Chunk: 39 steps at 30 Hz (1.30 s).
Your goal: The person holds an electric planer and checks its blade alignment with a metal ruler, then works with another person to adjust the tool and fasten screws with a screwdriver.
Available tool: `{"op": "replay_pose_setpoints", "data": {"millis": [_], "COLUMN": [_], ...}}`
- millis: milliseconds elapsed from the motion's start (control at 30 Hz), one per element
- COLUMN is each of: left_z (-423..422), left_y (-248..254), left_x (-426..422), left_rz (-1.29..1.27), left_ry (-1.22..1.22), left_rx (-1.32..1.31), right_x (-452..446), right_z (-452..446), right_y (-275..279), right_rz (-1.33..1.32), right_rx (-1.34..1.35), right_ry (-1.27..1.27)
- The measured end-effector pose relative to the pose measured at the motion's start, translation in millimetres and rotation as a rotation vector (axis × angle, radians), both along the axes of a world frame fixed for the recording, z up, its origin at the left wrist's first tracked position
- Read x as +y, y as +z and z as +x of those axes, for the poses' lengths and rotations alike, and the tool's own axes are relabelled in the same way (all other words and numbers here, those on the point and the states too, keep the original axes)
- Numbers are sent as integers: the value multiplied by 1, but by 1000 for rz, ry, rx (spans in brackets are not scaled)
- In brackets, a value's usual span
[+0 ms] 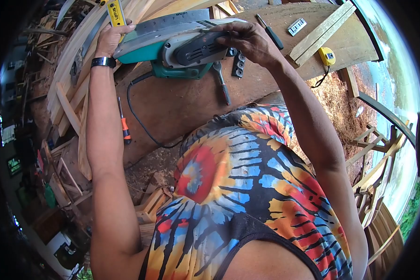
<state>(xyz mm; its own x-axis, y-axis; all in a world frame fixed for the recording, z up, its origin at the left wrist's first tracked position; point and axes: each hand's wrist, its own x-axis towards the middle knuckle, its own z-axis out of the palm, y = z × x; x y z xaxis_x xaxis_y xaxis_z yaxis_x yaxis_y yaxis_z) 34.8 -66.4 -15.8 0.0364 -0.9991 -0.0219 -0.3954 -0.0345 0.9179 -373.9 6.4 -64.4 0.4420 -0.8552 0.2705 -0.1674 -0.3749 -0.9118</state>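
A teal electric planer (pixel 135 56) lies upside down on the workbench, its black side cover (pixel 196 49) towards me and its flat sole up. My left hand (pixel 111 41) is closed around the corner of a try square with a yellow handle (pixel 116 12). The square's metal blade (pixel 172 22) stands on edge along the planer's sole. My right hand (pixel 254 43) grips the planer's right end, fingers over the top edge of its cover. Below the planer lie a ratchet wrench (pixel 222 83) and a strip of sockets (pixel 239 64).
On the brown bench (pixel 172 100) lie an orange screwdriver (pixel 124 123), a dark-handled screwdriver (pixel 271 35), a small silver case (pixel 297 27), wooden strips (pixel 322 33) and a yellow tape measure (pixel 327 56). The planer's cord (pixel 137 116) trails towards me. Long boards (pixel 74 70) lean at left.
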Motion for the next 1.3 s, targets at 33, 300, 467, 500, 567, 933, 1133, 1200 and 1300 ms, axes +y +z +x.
{"op": "replay_pose_setpoints", "data": {"millis": [33, 300, 467, 500, 567, 933, 1133, 1200, 1300], "left_z": [-1, 1, 1, 1, 2, 6, 6, 7, 5], "left_y": [0, -2, -1, -1, -2, -3, -1, 0, -1], "left_x": [1, -1, 0, -1, -1, -3, -1, -3, -1], "left_rz": [3, -25, -23, -17, -25, 11, 27, 20, 14], "left_ry": [2, -22, -16, -20, -21, -24, -36, -45, -31], "left_rx": [-5, -1, -40, -33, -42, -13, -65, -85, -54], "right_x": [1, 12, 10, 10, 11, 6, 13, 14, 13], "right_z": [0, 0, 0, 0, 0, 0, 1, 2, 2], "right_y": [2, -3, -5, -4, -3, 1, 5, 7, 4], "right_rz": [7, 66, 41, 36, 31, -34, 32, 37, 45], "right_rx": [19, -35, -82, -75, -65, -16, -26, -18, -45], "right_ry": [-1, -139, -103, -105, -99, -60, -106, -117, -117]}}
